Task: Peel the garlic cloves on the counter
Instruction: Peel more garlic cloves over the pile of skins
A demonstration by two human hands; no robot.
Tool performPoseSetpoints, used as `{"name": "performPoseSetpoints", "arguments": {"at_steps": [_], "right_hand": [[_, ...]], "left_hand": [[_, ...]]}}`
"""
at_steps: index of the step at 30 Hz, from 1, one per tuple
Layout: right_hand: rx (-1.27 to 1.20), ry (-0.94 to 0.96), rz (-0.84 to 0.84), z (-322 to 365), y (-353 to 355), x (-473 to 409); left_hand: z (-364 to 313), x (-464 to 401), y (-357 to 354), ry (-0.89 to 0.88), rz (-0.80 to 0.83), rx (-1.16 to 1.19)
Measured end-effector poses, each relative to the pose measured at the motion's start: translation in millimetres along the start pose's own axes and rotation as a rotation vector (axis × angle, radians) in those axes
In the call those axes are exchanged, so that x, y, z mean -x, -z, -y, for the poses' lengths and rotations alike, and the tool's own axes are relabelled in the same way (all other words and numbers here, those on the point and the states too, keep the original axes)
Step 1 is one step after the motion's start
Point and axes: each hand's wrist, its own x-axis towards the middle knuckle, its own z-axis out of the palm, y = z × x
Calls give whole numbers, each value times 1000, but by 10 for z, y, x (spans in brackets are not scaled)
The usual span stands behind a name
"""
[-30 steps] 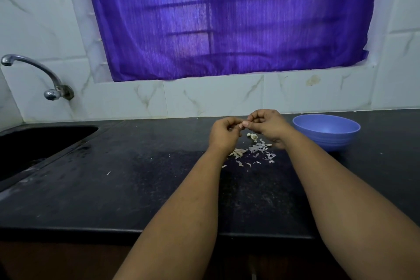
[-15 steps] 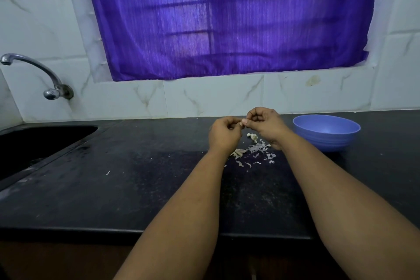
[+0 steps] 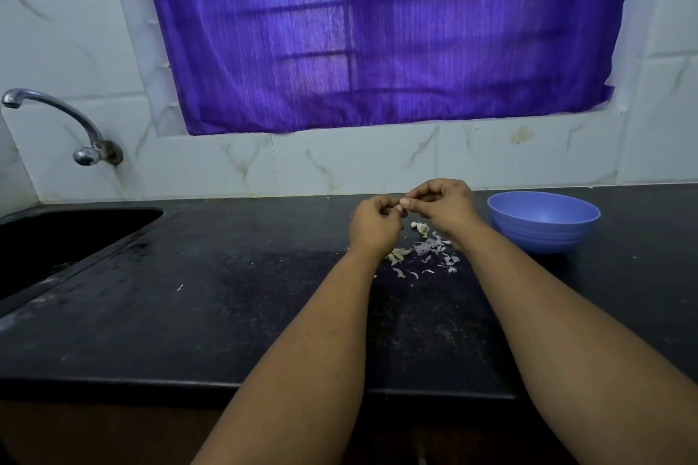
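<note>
Matte black speckled counter (image 3: 211,313) in front. Thin, papery garlic skins (image 3: 426,257) scattered on it under the wrists, beside pale cloves (image 3: 420,226). Above them, left hand (image 3: 374,226) and right hand (image 3: 445,206) both curled, fingertips meeting, pinching one small garlic clove (image 3: 401,205). Smooth round blue plastic bowl (image 3: 544,221) just right. Behind, marbled white tiles (image 3: 340,162), purple ribbed curtain (image 3: 377,30).

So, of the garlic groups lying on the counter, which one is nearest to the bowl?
The small clump under the right hand, the one farther back. The other pile lies nearer the person, beside the left wrist and farther from the bowl.
</note>
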Motion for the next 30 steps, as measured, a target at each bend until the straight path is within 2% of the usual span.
{"name": "performPoseSetpoints", "arguments": {"at_steps": [6, 18, 30], "right_hand": [[-22, 20, 21, 7, -14, 5], [68, 6, 97, 31, -14, 33], [307, -54, 5, 46, 168, 7]], "left_hand": [[-44, 22, 13, 42, 0, 177], [-46, 3, 38, 133, -61, 359], [-49, 25, 35, 59, -28, 265]]}}
